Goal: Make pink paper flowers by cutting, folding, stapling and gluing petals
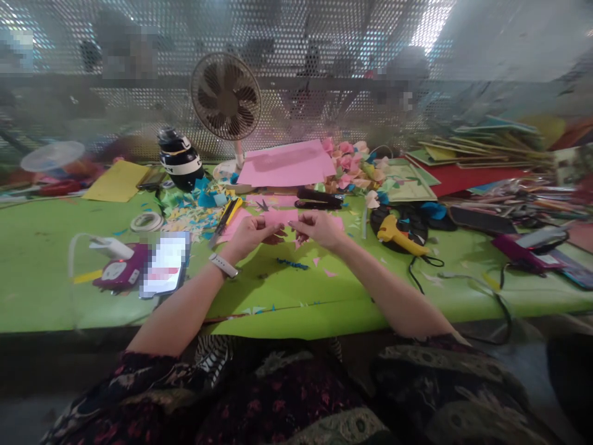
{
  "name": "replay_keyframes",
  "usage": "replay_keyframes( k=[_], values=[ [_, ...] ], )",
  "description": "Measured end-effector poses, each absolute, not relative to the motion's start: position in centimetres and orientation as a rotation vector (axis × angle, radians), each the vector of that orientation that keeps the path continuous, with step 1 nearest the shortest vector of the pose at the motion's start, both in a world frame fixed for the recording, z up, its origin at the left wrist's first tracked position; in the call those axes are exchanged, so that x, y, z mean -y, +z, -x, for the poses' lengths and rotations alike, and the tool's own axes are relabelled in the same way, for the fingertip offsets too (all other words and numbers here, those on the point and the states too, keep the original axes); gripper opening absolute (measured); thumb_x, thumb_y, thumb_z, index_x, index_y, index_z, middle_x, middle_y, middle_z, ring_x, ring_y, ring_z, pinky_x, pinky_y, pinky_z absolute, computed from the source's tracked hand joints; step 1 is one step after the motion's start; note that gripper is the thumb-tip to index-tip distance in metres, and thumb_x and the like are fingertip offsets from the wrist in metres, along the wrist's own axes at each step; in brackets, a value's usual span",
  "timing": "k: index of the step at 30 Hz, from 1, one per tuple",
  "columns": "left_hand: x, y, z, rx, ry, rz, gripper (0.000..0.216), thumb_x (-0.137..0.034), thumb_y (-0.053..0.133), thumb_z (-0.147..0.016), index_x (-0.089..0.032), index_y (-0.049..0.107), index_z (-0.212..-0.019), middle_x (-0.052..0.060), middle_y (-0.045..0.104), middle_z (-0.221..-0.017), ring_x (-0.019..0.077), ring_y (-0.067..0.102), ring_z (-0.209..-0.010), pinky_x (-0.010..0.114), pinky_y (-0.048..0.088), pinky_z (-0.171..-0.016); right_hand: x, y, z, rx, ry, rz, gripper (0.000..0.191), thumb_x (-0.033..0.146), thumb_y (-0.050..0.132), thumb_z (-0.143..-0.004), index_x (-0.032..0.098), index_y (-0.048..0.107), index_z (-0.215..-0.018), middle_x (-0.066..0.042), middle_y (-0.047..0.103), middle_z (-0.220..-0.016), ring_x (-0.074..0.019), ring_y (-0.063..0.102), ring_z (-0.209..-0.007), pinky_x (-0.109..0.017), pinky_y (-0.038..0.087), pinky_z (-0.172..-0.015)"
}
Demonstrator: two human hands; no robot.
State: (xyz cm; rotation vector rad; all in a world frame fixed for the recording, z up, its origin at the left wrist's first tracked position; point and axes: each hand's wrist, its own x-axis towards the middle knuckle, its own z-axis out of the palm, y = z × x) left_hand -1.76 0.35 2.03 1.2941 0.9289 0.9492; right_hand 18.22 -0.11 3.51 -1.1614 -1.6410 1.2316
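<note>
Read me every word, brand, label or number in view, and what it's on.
"CY", probably: lettering on the white band of the black container; its other letters are cut off or unclear.
Lit phone: screen blurred, unreadable.
Left purple box: markings too small to read.
I can read no other text.

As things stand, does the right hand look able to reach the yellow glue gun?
Probably yes: mostly flat green tabletop seems to lie between the right hand and the yellow glue gun. That hand seems busy with pink paper, though.
</note>
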Motion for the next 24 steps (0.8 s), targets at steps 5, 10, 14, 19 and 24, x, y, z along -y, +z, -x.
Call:
replay_keyframes(
  k=[5,10,14,19,24],
  values=[
    [-1.4,2.4,3.0,-0.927,0.953,-1.306,0.050,-0.051,0.089,-0.059,-0.010,0.073,-0.083,0.011,0.077,-0.079,0.0175,0.073,-0.066,0.030,0.059,-0.070,-0.3,4.1,-19.2,1.525,1.190,1.218,0.040,0.047,0.081,-0.075,0.016,0.059,-0.063,-0.001,0.064,-0.054,-0.0078,0.058,-0.046,-0.018,0.047,-0.044],
    [-1.5,2.4,2.8,-0.968,1.076,-1.190,0.048,-0.050,0.089,-0.059,-0.013,0.072,-0.084,0.009,0.077,-0.081,0.0176,0.073,-0.072,0.030,0.058,-0.072,-0.6,4.1,-19.4,1.281,1.210,1.222,0.036,0.045,0.080,-0.077,0.016,0.062,-0.067,-0.002,0.068,-0.060,-0.0068,0.058,-0.046,-0.017,0.047,-0.044],
    [-0.6,1.7,1.2,-0.828,1.116,-1.147,0.046,-0.056,0.082,-0.067,-0.014,0.070,-0.083,0.008,0.078,-0.090,0.0185,0.074,-0.085,0.031,0.057,-0.083,0.6,3.0,-17.5,1.252,1.397,1.198,0.031,0.042,0.077,-0.082,0.015,0.067,-0.072,-0.004,0.074,-0.071,-0.0066,0.061,-0.048,-0.017,0.049,-0.046],
    [-0.8,1.3,0.9,-0.851,1.255,-0.985,0.043,-0.049,0.088,-0.060,-0.015,0.071,-0.080,0.000,0.075,-0.076,0.0111,0.069,-0.067,0.026,0.057,-0.077,1.1,2.5,-17.4,1.423,1.439,1.140,0.031,0.045,0.069,-0.087,0.014,0.072,-0.085,-0.009,0.076,-0.083,-0.0108,0.068,-0.059,-0.022,0.054,-0.055],
    [-1.2,1.7,1.9,-0.860,1.079,-0.961,0.040,-0.044,0.089,-0.061,-0.013,0.069,-0.074,0.003,0.073,-0.071,0.0125,0.069,-0.063,0.029,0.058,-0.076,-0.4,2.9,-19.6,1.677,0.921,1.029,0.031,0.029,0.072,-0.080,0.020,0.070,-0.109,-0.008,0.073,-0.105,-0.0172,0.069,-0.089,-0.031,0.058,-0.076]
  ],
)
